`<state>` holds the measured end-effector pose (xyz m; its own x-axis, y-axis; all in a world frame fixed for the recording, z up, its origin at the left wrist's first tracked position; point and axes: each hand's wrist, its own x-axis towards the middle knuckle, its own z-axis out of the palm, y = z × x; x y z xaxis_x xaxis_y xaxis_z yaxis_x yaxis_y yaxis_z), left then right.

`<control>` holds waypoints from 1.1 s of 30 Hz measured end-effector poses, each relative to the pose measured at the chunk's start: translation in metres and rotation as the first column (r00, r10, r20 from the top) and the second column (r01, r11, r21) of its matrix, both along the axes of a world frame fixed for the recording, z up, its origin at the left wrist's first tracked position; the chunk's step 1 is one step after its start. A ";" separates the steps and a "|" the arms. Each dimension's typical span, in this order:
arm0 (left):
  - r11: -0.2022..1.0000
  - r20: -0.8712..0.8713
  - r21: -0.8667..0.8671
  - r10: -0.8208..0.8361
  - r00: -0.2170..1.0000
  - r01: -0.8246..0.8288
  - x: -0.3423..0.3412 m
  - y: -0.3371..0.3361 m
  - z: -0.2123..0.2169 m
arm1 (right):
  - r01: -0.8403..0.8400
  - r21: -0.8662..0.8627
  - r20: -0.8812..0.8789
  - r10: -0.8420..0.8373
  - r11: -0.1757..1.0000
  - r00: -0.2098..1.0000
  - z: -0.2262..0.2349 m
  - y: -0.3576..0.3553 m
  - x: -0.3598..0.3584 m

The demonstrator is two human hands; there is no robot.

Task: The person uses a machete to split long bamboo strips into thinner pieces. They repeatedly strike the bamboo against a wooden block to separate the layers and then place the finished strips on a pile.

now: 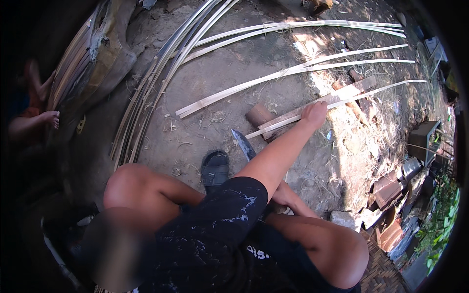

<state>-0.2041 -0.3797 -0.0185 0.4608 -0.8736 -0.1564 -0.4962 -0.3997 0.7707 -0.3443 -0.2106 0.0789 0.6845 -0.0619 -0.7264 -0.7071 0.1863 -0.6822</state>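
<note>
My left hand point(314, 115) is stretched out, its fingers closed around a long pale bamboo strip point(381, 90). Along a narrow wooden board point(354, 89) lies the strip, its near end close to the knife. The board's near end rests on a brown block point(260, 116). Below my left forearm, my right hand point(282, 194) is closed on a large knife whose handle is mostly hidden. The knife's dark blade point(243, 142) pokes out past the forearm, its tip beside the strip's near end.
Split bamboo strips point(234, 92) lie on the dirt ground beyond, with a curved bundle of longer strips point(141, 105) to the left. A dark sandal point(215, 168) is in front of me. Another person's foot point(50, 118) shows at far left. Bricks and rubble point(388, 188) lie at right.
</note>
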 end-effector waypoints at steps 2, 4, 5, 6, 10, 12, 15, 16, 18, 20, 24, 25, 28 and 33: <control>0.999 -0.021 0.023 -0.026 0.999 0.027 -0.003 0.007 -0.001 | -0.057 -0.089 0.026 0.060 0.994 0.998 -0.021 -0.023 -0.006; 0.999 -0.041 0.016 -0.046 0.998 0.047 -0.007 0.003 0.005 | 0.271 0.042 -0.010 -0.271 0.962 0.963 -0.034 -0.026 -0.007; 0.999 -0.043 0.013 -0.049 0.998 0.050 -0.007 0.003 0.007 | 0.429 0.101 -0.042 -0.427 0.898 0.903 -0.039 -0.027 -0.010; 0.999 -0.042 0.014 -0.034 0.999 0.034 -0.004 0.002 0.006 | 0.165 0.062 0.066 -0.169 0.984 0.983 -0.024 -0.020 -0.002; 0.999 -0.053 0.032 -0.042 0.998 0.044 0.007 0.002 0.008 | -0.098 -0.005 0.165 0.098 0.995 0.982 -0.015 0.008 -0.006; 0.998 -0.044 0.045 -0.039 0.998 0.042 0.003 0.006 0.007 | 0.267 0.084 0.127 -0.276 0.960 0.953 -0.041 -0.003 -0.011; 0.996 -0.062 0.050 -0.073 0.995 0.076 0.003 0.003 0.013 | 0.509 0.104 0.061 -0.516 0.854 0.854 -0.040 -0.017 -0.012; 0.996 -0.077 0.058 -0.066 0.995 0.070 0.002 0.001 0.014 | 0.324 0.067 0.028 -0.327 0.944 0.945 -0.030 -0.001 -0.012; 0.994 -0.081 0.090 -0.050 0.995 0.057 0.011 0.005 0.011 | 0.034 -0.025 -0.020 -0.035 0.999 0.999 -0.020 0.003 -0.003; 0.993 -0.064 0.091 -0.066 0.996 0.071 0.007 0.005 0.013 | 0.389 0.011 0.061 -0.389 0.921 0.919 -0.023 -0.011 -0.004; 0.995 -0.061 0.063 -0.068 0.996 0.072 0.006 0.000 0.020 | 0.043 -0.029 -0.002 -0.043 0.999 0.999 -0.033 -0.006 -0.002; 0.996 -0.076 0.055 -0.071 0.995 0.075 0.002 -0.002 0.023 | -0.112 -0.043 0.048 0.114 0.993 0.992 -0.031 -0.004 -0.008; 0.995 -0.073 0.082 -0.050 0.996 0.056 0.011 0.013 0.014 | -0.305 -0.037 0.190 0.307 0.952 0.933 -0.014 0.013 0.004; 0.873 0.052 0.288 -0.424 0.904 0.393 0.053 0.023 0.037 | 0.593 0.152 -0.007 -0.599 0.791 0.801 -0.052 -0.019 -0.009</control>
